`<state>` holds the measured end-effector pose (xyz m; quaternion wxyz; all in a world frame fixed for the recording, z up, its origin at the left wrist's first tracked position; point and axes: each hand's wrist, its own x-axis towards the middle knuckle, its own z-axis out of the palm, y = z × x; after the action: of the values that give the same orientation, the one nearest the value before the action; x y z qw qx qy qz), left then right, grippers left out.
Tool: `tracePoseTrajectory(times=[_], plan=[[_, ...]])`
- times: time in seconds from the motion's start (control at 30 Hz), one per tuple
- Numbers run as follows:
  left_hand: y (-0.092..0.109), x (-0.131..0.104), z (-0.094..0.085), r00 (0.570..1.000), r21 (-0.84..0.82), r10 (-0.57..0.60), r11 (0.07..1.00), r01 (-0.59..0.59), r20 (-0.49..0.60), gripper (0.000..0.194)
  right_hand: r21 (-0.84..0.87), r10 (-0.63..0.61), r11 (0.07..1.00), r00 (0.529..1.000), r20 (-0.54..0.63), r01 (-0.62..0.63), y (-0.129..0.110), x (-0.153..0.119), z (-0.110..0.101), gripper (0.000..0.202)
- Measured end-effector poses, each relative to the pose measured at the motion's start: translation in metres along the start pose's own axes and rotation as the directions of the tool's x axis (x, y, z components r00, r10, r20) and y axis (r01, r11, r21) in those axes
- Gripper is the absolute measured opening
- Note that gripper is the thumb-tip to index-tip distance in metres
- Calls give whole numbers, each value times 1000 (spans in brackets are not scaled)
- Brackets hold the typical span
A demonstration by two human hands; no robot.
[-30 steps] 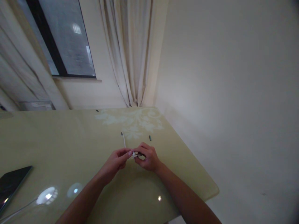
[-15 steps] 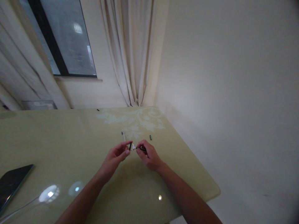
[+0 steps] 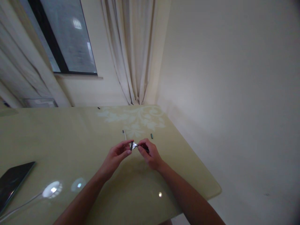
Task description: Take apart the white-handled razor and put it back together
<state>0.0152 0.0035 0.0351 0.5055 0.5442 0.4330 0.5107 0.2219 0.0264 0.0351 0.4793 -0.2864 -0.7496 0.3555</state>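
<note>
Over the near part of the table, my left hand [image 3: 116, 157] pinches a small dark flat piece [image 3: 131, 146] upright between thumb and forefinger. Close on its right, the fingers of my right hand [image 3: 150, 153] are closed round a slim dark handle-like thing [image 3: 147, 150], mostly hidden in the grip. A small shiny silver piece [image 3: 135, 145] bridges the gap between the two hands; which hand bears it I cannot tell. Just beyond the left fingertips lies a thin white stick or cable [image 3: 125, 135] with a dark end. A small dark green-edged block [image 3: 152, 136] rests past my right hand.
A dark tablet-like slab [image 3: 15, 178] lies at the left on the glossy pale table [image 3: 70, 137], with a white cable [image 3: 25, 204] near it. One tiny dark bit [image 3: 98, 108] sits at the far edge. The wall [image 3: 225, 103] borders the table's right side.
My two hands have shifted very slightly to the right and up in the picture. The silver piece between them shows brighter and at another angle. Both grips stay closed.
</note>
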Motion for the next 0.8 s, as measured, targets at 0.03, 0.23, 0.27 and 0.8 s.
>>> tracePoseTrajectory(times=[0.03, 0.23, 0.27, 0.8], plan=[[0, 0, 0, 1000, -1, 4, 1000, -4, 0, 50, -3, -1, 1000, 1000, 2, 1, 0, 0, 0, 19], [-1, 0, 2, 999, -17, 26, 1000, -27, -27, 47, -44, -22, 999, 1000, 0, 22, -3, 0, 2, 17], [-1, 0, 2, 999, -17, 30, 999, -31, -29, 47, -42, -18, 999, 1000, -1, 18, -3, 0, 2, 17], [1, -1, 2, 995, 6, 101, 995, -100, -27, 42, -71, -56, 996, 998, -10, 55, -2, 1, 2, 19]])
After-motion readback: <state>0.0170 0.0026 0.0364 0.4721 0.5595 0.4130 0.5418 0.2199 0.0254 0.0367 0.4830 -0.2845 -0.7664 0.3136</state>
